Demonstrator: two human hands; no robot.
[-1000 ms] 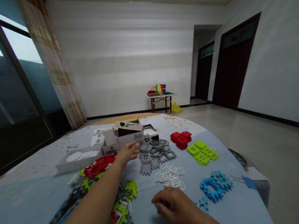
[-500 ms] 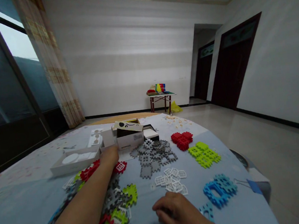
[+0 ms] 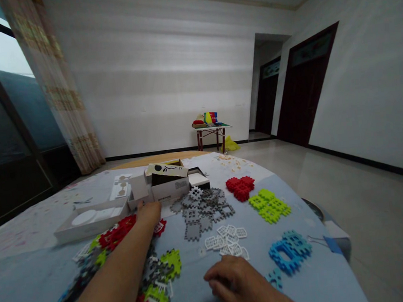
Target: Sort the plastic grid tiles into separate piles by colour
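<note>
My left hand reaches far forward over the table, at the near edge of a small white box. Its fingertips are hidden, so its grip cannot be made out. Below that arm lies a mixed pile of toothed plastic building pieces, with red pieces, green pieces and dark grey ones. My right hand rests on the cloth, fingers loosely curled in, with nothing visible in them. Just beyond it is a group of white lattice panels; blue toothed pieces lie to its right.
Grey pieces spread across the middle, with red and lime green pieces to their right. A white tray lies at left; an opened carton stands at the back. A small side table stands by the wall.
The view has turned slightly to the right, so the things on the table sit a little further left. Both hands keep nearly the same places over the table.
</note>
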